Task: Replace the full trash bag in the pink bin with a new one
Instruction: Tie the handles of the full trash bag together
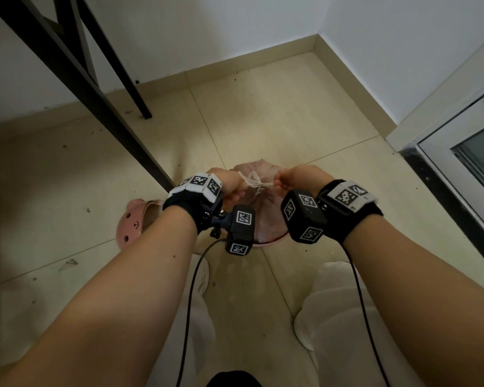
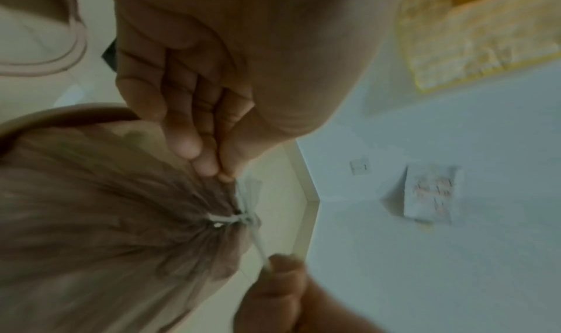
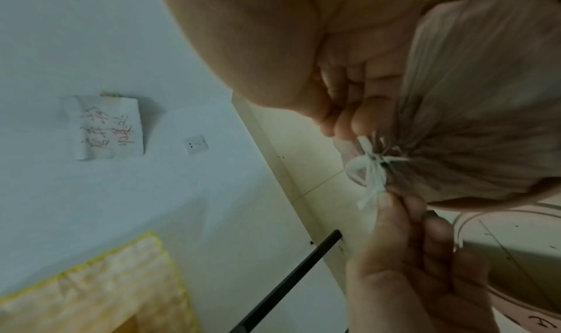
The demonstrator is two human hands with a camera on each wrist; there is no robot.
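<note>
The pink bin [image 1: 268,243] stands on the floor between my knees; only its near rim shows. The full translucent trash bag [image 1: 259,216] in it is gathered at the top, where a white drawstring [image 1: 256,184] is knotted. My left hand [image 1: 232,188] pinches one end of the drawstring on the left of the knot, and my right hand [image 1: 287,181] pinches the other end on the right. In the left wrist view the left fingertips [image 2: 224,172] meet just above the knot [image 2: 233,219]. The right wrist view has the right fingertips [image 3: 343,127] pinched beside the knot [image 3: 379,160].
A pink lid with a bear face [image 1: 132,222] lies on the floor left of the bin. Black table legs [image 1: 95,88] slant down at the left. A door frame [image 1: 458,163] runs along the right. My legs in white trousers [image 1: 338,317] flank the bin.
</note>
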